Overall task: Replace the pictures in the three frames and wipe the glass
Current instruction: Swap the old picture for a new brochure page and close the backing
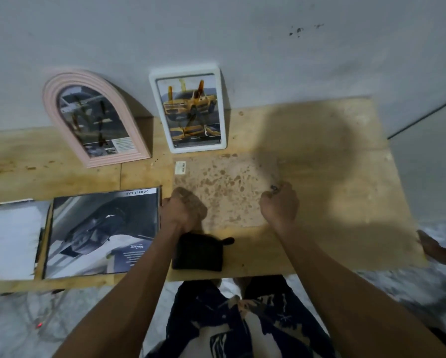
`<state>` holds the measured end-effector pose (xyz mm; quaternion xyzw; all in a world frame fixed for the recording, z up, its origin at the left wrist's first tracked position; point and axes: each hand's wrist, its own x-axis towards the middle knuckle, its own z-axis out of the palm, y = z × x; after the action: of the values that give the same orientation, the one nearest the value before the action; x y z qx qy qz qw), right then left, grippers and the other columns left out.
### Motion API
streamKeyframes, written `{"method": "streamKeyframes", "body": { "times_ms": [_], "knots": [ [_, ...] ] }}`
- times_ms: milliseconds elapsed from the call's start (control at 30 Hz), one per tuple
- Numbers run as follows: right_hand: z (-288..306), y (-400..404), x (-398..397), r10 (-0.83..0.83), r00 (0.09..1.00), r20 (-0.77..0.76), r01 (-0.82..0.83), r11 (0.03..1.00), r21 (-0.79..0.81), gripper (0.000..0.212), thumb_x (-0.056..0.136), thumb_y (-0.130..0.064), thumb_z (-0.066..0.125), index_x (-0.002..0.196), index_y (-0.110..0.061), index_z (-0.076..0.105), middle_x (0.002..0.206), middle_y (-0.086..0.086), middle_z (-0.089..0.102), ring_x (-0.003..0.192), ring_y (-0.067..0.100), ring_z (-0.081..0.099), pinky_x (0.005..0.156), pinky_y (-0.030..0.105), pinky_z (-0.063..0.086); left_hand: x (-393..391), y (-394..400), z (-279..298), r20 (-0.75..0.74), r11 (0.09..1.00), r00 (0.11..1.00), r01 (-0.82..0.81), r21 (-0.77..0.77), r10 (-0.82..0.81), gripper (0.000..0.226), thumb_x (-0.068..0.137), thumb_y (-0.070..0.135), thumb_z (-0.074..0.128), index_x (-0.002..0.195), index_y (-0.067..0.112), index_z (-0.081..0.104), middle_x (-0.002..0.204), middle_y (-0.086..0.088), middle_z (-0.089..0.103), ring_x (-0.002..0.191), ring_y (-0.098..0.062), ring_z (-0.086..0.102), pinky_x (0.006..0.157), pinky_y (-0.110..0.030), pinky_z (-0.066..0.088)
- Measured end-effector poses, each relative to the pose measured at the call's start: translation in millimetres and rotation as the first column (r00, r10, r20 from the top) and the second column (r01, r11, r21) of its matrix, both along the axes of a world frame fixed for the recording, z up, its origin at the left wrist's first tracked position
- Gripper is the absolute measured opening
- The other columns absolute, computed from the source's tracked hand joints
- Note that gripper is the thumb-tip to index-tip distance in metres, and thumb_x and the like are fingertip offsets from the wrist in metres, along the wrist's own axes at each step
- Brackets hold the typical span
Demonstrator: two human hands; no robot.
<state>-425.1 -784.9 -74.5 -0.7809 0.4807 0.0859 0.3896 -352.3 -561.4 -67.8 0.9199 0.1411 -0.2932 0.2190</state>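
While we look down at the wooden table (320, 156), we see both of our hands at the centre of the frame on a speckled brown backing board (224, 187) that lies flat there; our left hand (183, 210) is curled over the board's left edge and seems to grip it, while our right hand (280, 204) is curled at the right edge, its fingertips pinching a small dark metal piece (273, 188) that we cannot identify; a small white barcode label (180, 167) sits on the board's upper left corner. Just below the board, between our forearms, lies a folded black cloth (198, 251). At the upper left of the frame a pink arched frame (61, 99) leans against the grey wall (216, 29), holding a greyish picture, its glass streaked with dark smears; just right of it a white rectangular frame (223, 104) also leans on the wall, holding a picture of a yellow truck, with orange-brown smears on its glass. At the lower left a dark car print (100, 233) lies flat, touching the left hand's side, and a pale sheet (10, 239) lies beside it at the frame's left edge. At the right edge another hand (434, 248) rests by the table's corner.
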Motion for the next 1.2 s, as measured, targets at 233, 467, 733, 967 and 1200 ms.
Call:
{"method": "streamKeyframes", "body": {
  "times_ms": [233, 467, 733, 967, 1200],
  "knots": [
    [-13, -28, 8, -0.153, 0.988, -0.020, 0.154, 0.983, 0.097, 0.060, 0.075, -0.037, 0.065, 0.129, -0.011, 0.056, 0.124, 0.016, 0.059, 0.101, 0.033, 0.060, 0.080, 0.037, 0.051, 15, -8, 30, -0.021, 0.993, 0.994, -0.111, -0.047, 0.110, 0.036, 0.081, 0.031, 0.080, 0.101, 0.010, 0.058, 0.102, -0.010, 0.061, 0.103, -0.026, 0.059, 0.078, -0.022, 0.046],
    [8, -13, 4, -0.255, 0.967, 0.005, 0.252, 0.961, 0.115, 0.065, 0.064, -0.050, 0.065, 0.117, -0.013, 0.068, 0.109, 0.009, 0.071, 0.097, 0.028, 0.068, 0.085, 0.041, 0.057, 9, 7, 50, 0.019, 0.957, 0.978, -0.197, -0.213, 0.206, 0.039, 0.072, 0.024, 0.083, 0.096, 0.013, 0.055, 0.113, -0.006, 0.062, 0.106, -0.023, 0.061, 0.087, -0.028, 0.053],
    [30, 78, -5, -0.206, 0.977, 0.047, 0.188, 0.949, 0.252, 0.064, 0.073, -0.048, 0.074, 0.124, -0.012, 0.060, 0.115, 0.007, 0.065, 0.094, 0.028, 0.063, 0.073, 0.038, 0.056, -10, 106, 63, 0.023, 0.861, 0.935, -0.317, -0.399, 0.354, 0.055, 0.064, 0.026, 0.093, 0.098, 0.019, 0.051, 0.101, 0.003, 0.062, 0.097, -0.020, 0.064, 0.083, -0.035, 0.057],
    [43, 207, -17, -0.085, 0.986, 0.140, 0.043, 0.960, 0.277, 0.077, 0.065, -0.049, 0.084, 0.127, -0.012, 0.056, 0.110, 0.002, 0.061, 0.095, 0.025, 0.059, 0.079, 0.044, 0.055, -41, 243, 69, 0.058, 0.830, 0.915, -0.334, -0.447, 0.399, 0.058, 0.065, 0.020, 0.095, 0.108, 0.013, 0.056, 0.106, 0.000, 0.067, 0.091, -0.016, 0.064, 0.071, -0.025, 0.053],
    [44, 300, -36, 0.038, 0.999, 0.028, -0.043, 0.978, 0.206, 0.090, 0.072, -0.047, 0.082, 0.140, -0.003, 0.042, 0.133, 0.015, 0.053, 0.113, 0.035, 0.056, 0.080, 0.042, 0.049, -68, 340, 71, 0.065, 0.849, 0.931, -0.295, -0.439, 0.358, 0.069, 0.066, 0.025, 0.095, 0.114, 0.014, 0.047, 0.094, 0.009, 0.055, 0.093, -0.018, 0.056, 0.072, -0.028, 0.044]
  ]
}}
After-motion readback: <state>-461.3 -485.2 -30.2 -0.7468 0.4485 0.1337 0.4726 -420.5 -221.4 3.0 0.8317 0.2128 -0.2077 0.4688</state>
